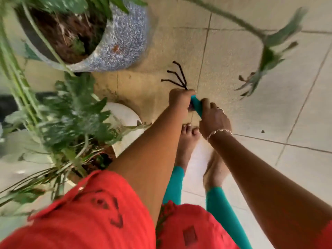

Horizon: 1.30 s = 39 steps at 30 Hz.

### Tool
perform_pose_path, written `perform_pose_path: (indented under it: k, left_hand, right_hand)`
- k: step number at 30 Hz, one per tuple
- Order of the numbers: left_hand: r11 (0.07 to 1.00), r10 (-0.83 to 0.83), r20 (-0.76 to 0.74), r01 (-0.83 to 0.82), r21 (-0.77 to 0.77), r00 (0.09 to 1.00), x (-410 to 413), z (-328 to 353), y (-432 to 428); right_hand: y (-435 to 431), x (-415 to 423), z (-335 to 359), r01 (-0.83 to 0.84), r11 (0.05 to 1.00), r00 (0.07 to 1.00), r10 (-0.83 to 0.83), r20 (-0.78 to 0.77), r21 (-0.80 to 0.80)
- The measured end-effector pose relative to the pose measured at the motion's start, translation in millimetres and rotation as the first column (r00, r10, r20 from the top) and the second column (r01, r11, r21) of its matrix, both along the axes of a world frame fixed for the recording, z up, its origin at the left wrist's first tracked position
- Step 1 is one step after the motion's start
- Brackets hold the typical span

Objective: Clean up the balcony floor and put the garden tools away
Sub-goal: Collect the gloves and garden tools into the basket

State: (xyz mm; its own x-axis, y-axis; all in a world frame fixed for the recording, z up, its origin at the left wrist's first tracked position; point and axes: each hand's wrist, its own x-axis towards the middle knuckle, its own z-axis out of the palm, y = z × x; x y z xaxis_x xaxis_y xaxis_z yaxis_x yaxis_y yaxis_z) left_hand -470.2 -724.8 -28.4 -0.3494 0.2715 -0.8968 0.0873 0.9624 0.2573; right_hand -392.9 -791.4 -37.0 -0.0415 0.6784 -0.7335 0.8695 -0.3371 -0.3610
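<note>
A small hand rake (175, 78) with three black prongs and a teal handle is held above the tiled balcony floor (251, 97). My left hand (180, 101) grips the handle at its upper end, just below the prongs. Around the lower part of the teal handle my right hand (212, 119) is curled; it wears a bracelet and a ring. The prongs point up and left toward the speckled pot. Something dark purple shows under my left hand, too hidden to identify.
A blue speckled pot (124, 38) with soil stands at upper left. A white pot (124, 115) with leafy plants is at left. A plant stem with leaves (269, 51) hangs at upper right. My bare feet (188, 141) stand on the tiles. A small bit of debris (262, 131) lies at right.
</note>
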Motion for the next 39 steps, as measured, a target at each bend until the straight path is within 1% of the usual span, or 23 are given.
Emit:
perform_pose_path:
  k: [3,4,5,7,8,10,13,16,18,22,24,27,31,34,37,39]
  left_hand:
    - [0.999,-0.034,0.111,0.032,0.025,0.993,19.3,63.4,-26.8]
    - [1.000,-0.019,0.164,0.017,0.011,0.986,20.1,81.1,-40.8]
    - [0.999,-0.034,0.210,0.038,-0.018,0.977,26.6,103.5,-54.3]
    - [0.990,-0.106,0.286,0.130,-0.063,0.952,38.5,151.5,-75.1]
    - [0.981,-0.156,0.294,0.182,-0.062,0.943,47.1,177.0,-81.8]
    - [0.967,-0.223,0.332,0.251,-0.044,0.917,67.1,228.7,-86.8]
    - [0.919,-0.360,0.386,0.394,-0.008,0.849,94.3,301.4,-90.1]
    - [0.852,-0.477,0.480,0.522,0.047,0.736,116.3,364.4,-88.9]
    - [0.805,-0.535,0.546,0.584,0.100,0.644,128.9,404.8,-83.8]
    - [0.647,-0.677,0.623,0.720,0.251,0.391,151.7,488.0,-86.9]
    - [0.557,-0.727,0.632,0.769,0.313,0.269,162.9,525.5,-99.4]
    - [0.406,-0.784,0.612,0.829,0.384,0.101,175.8,571.1,-130.0]
    - [0.248,-0.814,0.578,0.861,0.445,-0.064,193.0,607.3,-191.1]
    - [0.148,-0.819,0.551,0.868,0.474,-0.161,205.4,622.9,-250.9]
    - [0.059,-0.837,0.504,0.879,0.473,-0.216,211.4,629.5,-323.7]
    - [-0.026,-0.839,0.464,0.874,0.485,-0.283,210.4,628.9,-378.5]
  right_hand:
    - [-30.5,25.1,75.1,0.083,0.994,0.996,-0.084,-0.012,-0.067]
    - [-44.7,27.2,88.8,0.097,0.990,0.995,-0.099,-0.010,-0.099]
    - [-55.5,35.1,111.5,0.119,0.986,0.993,-0.120,0.003,-0.117]
    - [-77.1,48.7,159.8,0.155,0.976,0.988,-0.154,0.019,-0.151]
    - [-86.9,53.7,185.9,0.187,0.969,0.982,-0.186,0.023,-0.162]
    - [-102.0,64.8,240.0,0.290,0.948,0.957,-0.287,0.044,-0.133]
    - [-121.0,78.4,314.0,0.436,0.899,0.899,-0.432,0.074,-0.047]
    - [-139.7,90.8,379.3,0.578,0.814,0.810,-0.581,0.080,0.063]
    - [-151.0,98.6,418.5,0.632,0.758,0.758,-0.648,0.074,0.162]
    - [-173.3,102.0,497.8,0.700,0.640,0.655,-0.752,0.074,0.315]
    - [-189.0,98.0,533.8,0.741,0.547,0.568,-0.820,0.071,0.389]
    - [-220.8,87.6,575.2,0.795,0.370,0.387,-0.919,0.067,0.481]
    - [-270.4,79.4,607.0,0.796,0.215,0.196,-0.976,0.094,0.565]
    - [-322.2,76.1,620.1,0.789,0.072,0.015,-0.995,0.098,0.610]
    - [-388.2,65.1,624.5,0.779,-0.020,-0.101,-0.990,0.095,0.626]
    - [-437.0,54.1,622.2,0.767,-0.096,-0.177,-0.982,0.066,0.634]
